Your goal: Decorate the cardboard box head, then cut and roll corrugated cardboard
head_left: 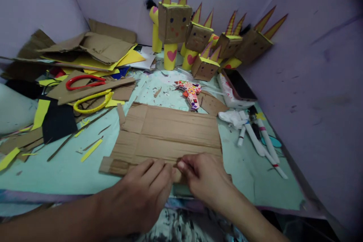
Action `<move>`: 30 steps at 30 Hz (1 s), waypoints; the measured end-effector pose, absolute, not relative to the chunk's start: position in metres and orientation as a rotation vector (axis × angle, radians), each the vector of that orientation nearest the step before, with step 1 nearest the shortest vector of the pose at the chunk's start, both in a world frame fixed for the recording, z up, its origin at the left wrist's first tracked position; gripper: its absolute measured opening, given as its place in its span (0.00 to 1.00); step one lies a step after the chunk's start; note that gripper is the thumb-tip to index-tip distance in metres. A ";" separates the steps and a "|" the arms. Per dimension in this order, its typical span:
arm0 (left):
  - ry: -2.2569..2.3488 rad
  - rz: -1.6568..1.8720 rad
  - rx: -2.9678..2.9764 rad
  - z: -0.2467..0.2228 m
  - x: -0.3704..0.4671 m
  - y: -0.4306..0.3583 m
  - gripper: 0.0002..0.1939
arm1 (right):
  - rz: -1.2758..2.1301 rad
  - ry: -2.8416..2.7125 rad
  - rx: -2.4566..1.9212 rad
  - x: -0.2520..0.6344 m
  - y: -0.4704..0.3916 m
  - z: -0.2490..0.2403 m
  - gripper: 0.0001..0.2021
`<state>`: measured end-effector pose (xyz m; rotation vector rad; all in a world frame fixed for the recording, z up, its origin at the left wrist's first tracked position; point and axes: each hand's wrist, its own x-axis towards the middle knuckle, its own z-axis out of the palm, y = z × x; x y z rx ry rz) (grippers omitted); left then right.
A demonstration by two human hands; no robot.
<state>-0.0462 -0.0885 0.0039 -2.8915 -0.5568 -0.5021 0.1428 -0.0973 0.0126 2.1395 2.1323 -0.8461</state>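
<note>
A creased brown cardboard sheet (176, 128) lies flat on the table in front of me, with fold lines running across it. Both hands are at its near edge, close together. My left hand (149, 189) has its fingers curled over the near edge of the cardboard. Just to its right, my right hand (202, 174) pinches the same edge between thumb and bent fingers. A darker strip of cardboard (120, 166) sticks out at the near left, beside my left hand. The undersides of the fingers are hidden.
Red scissors (85, 82) and yellow-handled scissors (93, 103) lie among scraps at left. A floral glue gun (191, 93) sits beyond the sheet. Cardboard figures (174, 22) stand at the back. Markers (268, 141) and a phone (239, 83) are at right.
</note>
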 end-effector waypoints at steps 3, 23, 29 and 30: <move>-0.493 -0.482 -2.897 0.003 -0.043 -0.087 0.16 | -0.667 2.318 2.246 0.140 -0.106 0.004 0.13; -1.018 -0.182 -3.357 0.010 -0.040 -0.062 0.15 | 0.049 3.186 1.823 0.161 -0.123 -0.020 0.12; -1.323 -0.053 -3.612 0.013 -0.029 -0.033 0.08 | -0.306 3.020 1.964 0.161 -0.110 -0.017 0.09; -1.432 -0.021 -3.638 0.015 -0.026 -0.028 0.10 | -0.309 2.989 1.990 0.160 -0.108 -0.017 0.10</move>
